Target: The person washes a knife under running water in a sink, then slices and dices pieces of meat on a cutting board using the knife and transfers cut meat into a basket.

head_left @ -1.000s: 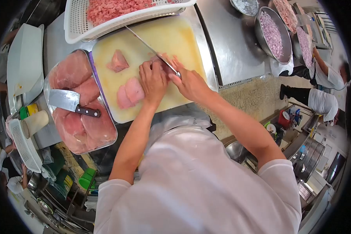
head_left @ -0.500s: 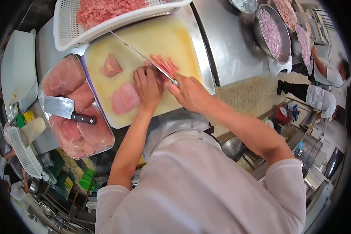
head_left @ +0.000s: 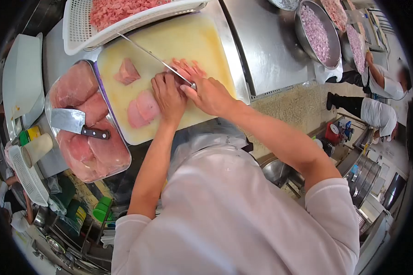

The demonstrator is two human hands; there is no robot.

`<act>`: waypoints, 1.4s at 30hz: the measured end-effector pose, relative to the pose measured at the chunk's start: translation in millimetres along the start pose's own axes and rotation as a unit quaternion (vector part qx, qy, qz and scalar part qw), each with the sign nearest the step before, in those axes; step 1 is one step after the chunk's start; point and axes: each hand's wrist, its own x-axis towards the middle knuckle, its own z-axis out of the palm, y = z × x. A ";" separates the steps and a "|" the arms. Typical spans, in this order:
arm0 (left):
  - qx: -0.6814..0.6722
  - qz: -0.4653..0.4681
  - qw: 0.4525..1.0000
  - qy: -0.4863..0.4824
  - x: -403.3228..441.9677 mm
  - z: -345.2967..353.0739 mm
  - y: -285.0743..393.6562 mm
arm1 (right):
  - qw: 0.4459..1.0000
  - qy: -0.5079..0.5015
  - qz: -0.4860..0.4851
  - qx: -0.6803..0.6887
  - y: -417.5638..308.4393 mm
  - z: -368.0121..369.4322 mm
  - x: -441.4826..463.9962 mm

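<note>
A long thin knife (head_left: 144, 49) is held by its handle in my right hand (head_left: 209, 97), its blade pointing to the upper left. My left hand (head_left: 170, 97) presses down, fingers curled, on a piece of meat mostly hidden beside the blade. Thin meat strips (head_left: 188, 68) lie just beyond the blade on the yellowed cutting board (head_left: 202, 41). Left of my left hand are a small meat chunk (head_left: 127, 72) and a pale pink piece (head_left: 143, 109). A tray (head_left: 130, 161) of large raw meat pieces adjoins the board's left side, with a cleaver (head_left: 69, 120) resting on top.
A white perforated basket (head_left: 73, 32) of diced meat stands behind the board. Metal bowls, one with chopped purplish pieces (head_left: 315, 34), stand at the upper right. Two people (head_left: 380, 112) are at the right; another person (head_left: 19, 220) is partly visible at the far left.
The strips beyond the blade are more spread out than a second ago. Both hands and the knife have shifted slightly left in view, along with the board and the tray.
</note>
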 end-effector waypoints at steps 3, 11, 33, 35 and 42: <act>0.001 0.010 1.000 -0.004 -2.4 2.5 -8.1 | 0.987 -0.101 0.122 0.018 -6.6 -14.2 1.1; 0.010 0.003 1.000 0.009 4.5 1.6 -4.0 | 0.957 -0.208 0.197 0.034 -5.2 -35.2 -29.3; -0.005 0.002 1.000 0.020 8.9 -5.9 -12.4 | 0.940 -0.256 0.218 -0.053 3.8 -19.3 28.8; -0.013 0.009 0.999 0.031 6.8 -5.8 -11.9 | 0.952 -0.226 0.199 -0.059 -0.1 -40.7 20.4; -0.016 -0.003 0.999 0.039 6.0 -6.0 -12.2 | 0.935 -0.246 0.253 -0.015 -63.2 -102.9 -18.1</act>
